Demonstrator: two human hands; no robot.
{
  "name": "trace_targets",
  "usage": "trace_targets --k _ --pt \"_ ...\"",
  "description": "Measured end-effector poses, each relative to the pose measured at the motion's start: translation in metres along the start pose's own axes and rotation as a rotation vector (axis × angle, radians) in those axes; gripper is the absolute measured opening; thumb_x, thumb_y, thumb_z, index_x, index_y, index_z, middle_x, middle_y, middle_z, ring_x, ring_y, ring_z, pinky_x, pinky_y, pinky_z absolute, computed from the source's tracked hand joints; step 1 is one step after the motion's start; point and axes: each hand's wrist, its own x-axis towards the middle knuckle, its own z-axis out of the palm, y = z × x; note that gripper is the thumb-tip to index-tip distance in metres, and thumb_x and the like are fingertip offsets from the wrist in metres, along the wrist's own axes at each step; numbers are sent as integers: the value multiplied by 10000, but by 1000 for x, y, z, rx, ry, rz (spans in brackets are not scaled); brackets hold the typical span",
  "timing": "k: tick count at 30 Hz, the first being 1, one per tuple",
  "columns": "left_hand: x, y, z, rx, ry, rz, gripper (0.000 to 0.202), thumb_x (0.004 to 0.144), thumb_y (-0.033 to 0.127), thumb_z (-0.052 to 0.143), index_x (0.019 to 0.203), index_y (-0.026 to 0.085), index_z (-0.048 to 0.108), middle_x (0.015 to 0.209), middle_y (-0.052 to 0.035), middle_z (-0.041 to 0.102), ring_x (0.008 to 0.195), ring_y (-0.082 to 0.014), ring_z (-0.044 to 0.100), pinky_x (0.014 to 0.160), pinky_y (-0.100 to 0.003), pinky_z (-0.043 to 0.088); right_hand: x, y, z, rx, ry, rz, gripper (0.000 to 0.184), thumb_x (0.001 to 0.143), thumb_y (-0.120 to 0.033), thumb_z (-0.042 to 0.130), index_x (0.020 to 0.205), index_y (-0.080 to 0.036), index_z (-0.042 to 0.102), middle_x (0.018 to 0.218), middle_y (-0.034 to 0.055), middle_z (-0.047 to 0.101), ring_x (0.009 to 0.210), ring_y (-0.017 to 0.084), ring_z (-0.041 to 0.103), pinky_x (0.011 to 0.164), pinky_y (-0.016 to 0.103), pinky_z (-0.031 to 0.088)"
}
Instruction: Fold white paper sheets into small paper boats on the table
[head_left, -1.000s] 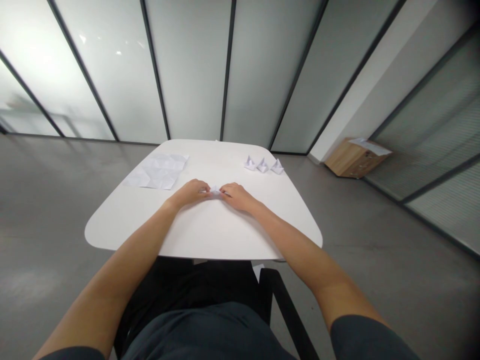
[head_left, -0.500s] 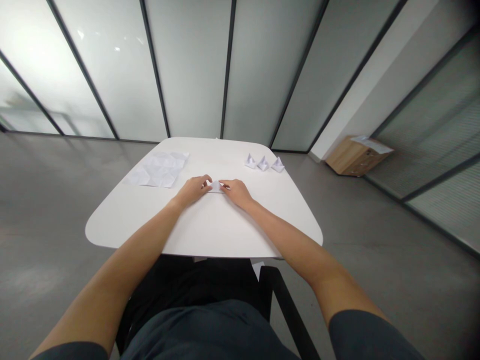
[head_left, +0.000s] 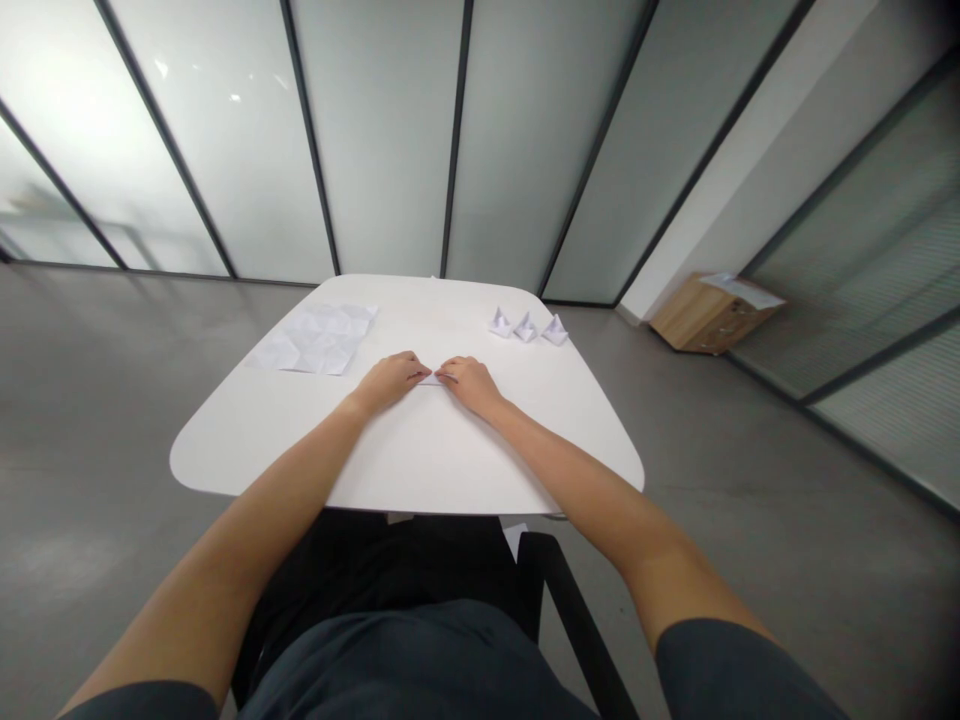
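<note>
A small piece of folded white paper [head_left: 430, 379] lies flat on the white table [head_left: 420, 450], and most of it is hidden by my fingers. My left hand [head_left: 386, 383] presses its fingertips on the paper's left side. From the right, my right hand [head_left: 467, 386] holds the opposite side. Both palms rest low over the tabletop. Up and to the right stand three white paper boats [head_left: 526, 328] in a row. A creased, unfolded paper sheet [head_left: 315, 340] lies to the left of my left hand.
The rounded table stands on a grey floor, with frosted glass panels beyond it. A wooden cabinet [head_left: 706, 320] with papers on top stands at the far right. A black chair frame [head_left: 574, 620] shows below the table's near edge.
My hands have drawn closer together over the paper, and the fingers now lie flatter on it. The folded paper looks lower and flatter than one second ago.
</note>
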Motion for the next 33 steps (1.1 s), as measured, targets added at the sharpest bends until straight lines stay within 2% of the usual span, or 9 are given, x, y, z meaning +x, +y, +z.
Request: trace_targets --k 5,10,14,19,24,28,33 --pt "0 -6 -1 42 -54 5 380 1042 321 497 1268 278 799 1200 -73 735 1056 -213 705 980 -302 525 3 4 2 -1 -34 17 251 1058 -289 608 1180 -311 826 1380 26 743 1246 257 663 1080 398 508" --pt "-2 -20 -1 42 -84 10 377 1042 345 502 1271 299 798 1205 -64 749 1065 -218 707 986 -298 520 3 15 3 53 -51 8 244 1030 -230 641 1171 -287 831 1330 28 771 1264 229 683 1128 367 490" --pt "-3 -23 -2 33 -89 21 379 1037 338 506 1266 281 803 1206 -77 755 1070 -227 710 1000 -307 518 1 19 2 76 -58 26 235 1019 -224 653 1151 -288 836 1302 25 783 1251 218 695 1134 357 490" --pt "-4 -13 -2 5 -40 -24 374 997 297 519 1222 246 813 1205 -84 756 1010 -221 715 980 -323 534 -3 11 -1 51 -51 54 245 1014 -216 635 1157 -281 824 1284 32 783 1246 227 679 1114 368 494" --pt "-1 2 -1 34 30 -61 308 956 302 553 1087 217 819 1099 -75 770 905 -202 709 904 -306 551 -4 -5 -7 -19 -41 83 224 1020 -272 626 1141 -276 814 1233 61 779 1194 264 657 1053 400 504" --pt "2 12 -1 83 36 -82 292 952 268 548 1043 202 817 1075 -87 771 903 -210 709 890 -310 548 -4 -12 -6 -31 -20 93 238 1036 -306 608 1164 -286 808 1255 59 767 1198 279 638 1034 419 496" --pt "2 15 -2 149 19 -69 329 1019 309 512 1089 200 815 1068 -109 774 974 -238 722 924 -331 543 -4 -11 -4 -27 -18 89 263 1062 -314 575 1188 -282 803 1270 75 759 1202 277 629 1029 413 488"
